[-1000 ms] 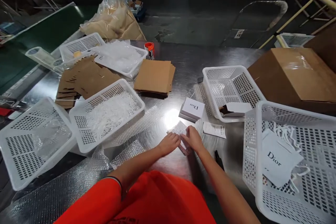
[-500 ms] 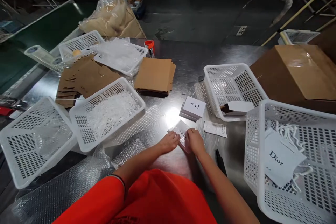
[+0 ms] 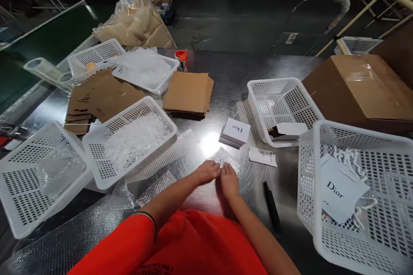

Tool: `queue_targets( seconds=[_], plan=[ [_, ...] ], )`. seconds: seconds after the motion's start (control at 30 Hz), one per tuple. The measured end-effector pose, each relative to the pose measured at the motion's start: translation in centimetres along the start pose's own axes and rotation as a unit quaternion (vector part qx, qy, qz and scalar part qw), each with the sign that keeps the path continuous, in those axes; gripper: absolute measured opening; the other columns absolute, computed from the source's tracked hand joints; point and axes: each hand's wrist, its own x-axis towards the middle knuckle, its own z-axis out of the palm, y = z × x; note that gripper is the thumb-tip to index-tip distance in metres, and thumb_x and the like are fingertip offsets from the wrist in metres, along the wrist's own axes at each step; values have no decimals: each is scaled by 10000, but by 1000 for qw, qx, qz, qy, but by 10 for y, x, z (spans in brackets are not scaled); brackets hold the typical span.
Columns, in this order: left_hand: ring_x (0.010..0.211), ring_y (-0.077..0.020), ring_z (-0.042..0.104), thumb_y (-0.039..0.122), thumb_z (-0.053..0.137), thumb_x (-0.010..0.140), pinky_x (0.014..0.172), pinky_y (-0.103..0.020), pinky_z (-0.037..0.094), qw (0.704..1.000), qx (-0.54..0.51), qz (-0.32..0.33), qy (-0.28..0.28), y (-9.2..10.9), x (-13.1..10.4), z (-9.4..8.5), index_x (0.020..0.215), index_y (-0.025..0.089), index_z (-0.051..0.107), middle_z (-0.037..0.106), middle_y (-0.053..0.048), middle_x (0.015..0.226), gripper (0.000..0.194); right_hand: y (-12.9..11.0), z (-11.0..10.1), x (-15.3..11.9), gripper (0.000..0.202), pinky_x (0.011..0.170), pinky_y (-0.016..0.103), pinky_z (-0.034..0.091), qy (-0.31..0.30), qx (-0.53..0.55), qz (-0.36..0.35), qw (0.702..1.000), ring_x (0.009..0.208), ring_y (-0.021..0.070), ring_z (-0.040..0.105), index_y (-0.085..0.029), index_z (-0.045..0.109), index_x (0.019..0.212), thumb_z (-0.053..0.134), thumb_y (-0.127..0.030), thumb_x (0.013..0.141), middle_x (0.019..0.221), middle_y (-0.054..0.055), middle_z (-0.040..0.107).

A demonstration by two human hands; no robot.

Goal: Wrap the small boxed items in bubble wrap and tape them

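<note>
A small piece of bubble wrap lies on the metal table in front of me. My left hand rests on its left near edge, fingers bent together. Beside it, my right hand presses on the near edge with its fingers close together and pointing away from me. The fingertips of both hands nearly meet. Whatever lies under the wrap is hidden. Just beyond is a stack of white Dior cards or boxes, and a printed paper slip lies to their right.
A black marker-like object lies right of my right arm. White baskets stand on both sides, one with shredded filler, one with Dior bags. Flat cardboard is stacked beyond; a large carton stands at the right.
My right hand has moved left and turned, coming down flatter on the wrap beside my left hand. My left hand has hardly moved. The camera view has shifted slightly.
</note>
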Motion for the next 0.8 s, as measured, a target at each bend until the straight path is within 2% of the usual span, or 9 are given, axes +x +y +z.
queue_targets(
  seconds=[0.1, 0.17, 0.23, 0.33, 0.47, 0.57, 0.63, 0.7, 0.8],
  plan=[
    [786, -203, 644, 156, 432, 984, 692, -337, 519, 1000, 10, 2, 16, -6, 5, -7, 1005, 142, 657, 690, -117, 998, 226, 1, 11, -7, 429, 1101, 400, 409, 33, 16, 0, 999, 1320, 270, 511, -116, 623, 1240, 374, -43, 899, 1364, 163, 606],
    [964, -233, 658, 161, 439, 985, 835, -386, 533, 999, 21, 10, 37, -10, 7, -8, 1102, 132, 640, 675, -149, 1168, 234, 4, 17, -9, 437, 1109, 414, 420, 52, 28, -7, 998, 1332, 270, 505, -129, 584, 1305, 421, -81, 902, 1381, 158, 597],
    [1174, -259, 604, 157, 447, 982, 1017, -459, 480, 997, 29, 30, 63, -13, 9, -6, 1191, 120, 613, 643, -165, 1289, 269, 9, 22, -8, 471, 1099, 426, 443, 73, 39, -14, 996, 1327, 271, 515, -135, 561, 1337, 451, -81, 883, 1379, 158, 602],
    [1238, -258, 588, 141, 433, 977, 1152, -495, 386, 995, 27, 45, 82, -11, 9, 6, 1191, 72, 615, 677, -178, 1250, 289, 19, 29, -5, 507, 1073, 412, 477, 101, 50, -38, 993, 1288, 264, 559, -135, 592, 1312, 415, -30, 849, 1334, 156, 637],
    [1172, -298, 641, 141, 436, 959, 1147, -504, 405, 995, 21, 29, 93, 17, -5, 33, 1160, -1, 623, 696, -228, 1185, 309, 34, 39, -19, 544, 1045, 416, 510, 126, 56, -136, 981, 1237, 278, 604, -107, 618, 1292, 406, 3, 804, 1299, 168, 657],
    [1193, -313, 632, 92, 450, 912, 1071, -516, 478, 996, 21, 2, 90, 45, -26, 54, 1204, 23, 613, 668, -235, 1248, 342, 41, 45, -41, 462, 1038, 397, 515, 123, 59, -184, 973, 1208, 285, 624, -61, 658, 1208, 424, 6, 815, 1255, 190, 675],
    [1167, -306, 648, 40, 439, 878, 1036, -519, 497, 997, 15, -16, 77, 56, -36, 62, 1192, 44, 625, 681, -222, 1224, 366, 43, 48, -51, 399, 1044, 370, 507, 118, 64, -192, 972, 1195, 273, 633, -58, 676, 1161, 474, -12, 820, 1238, 182, 687],
    [1119, -294, 667, 20, 429, 862, 1021, -520, 500, 996, 14, -29, 77, 59, -39, 60, 1181, 62, 636, 699, -200, 1187, 383, 42, 50, -55, 382, 1051, 354, 498, 115, 75, -192, 972, 1193, 258, 633, -69, 672, 1162, 526, -33, 812, 1235, 159, 694],
    [1016, -272, 681, 63, 441, 886, 1001, -514, 502, 995, 4, -52, 90, 58, -33, 44, 1140, 107, 661, 727, -143, 1083, 339, 38, 50, -50, 388, 1048, 351, 494, 121, 101, -179, 971, 1187, 247, 632, -75, 658, 1174, 555, -39, 802, 1226, 143, 701]
  ],
)
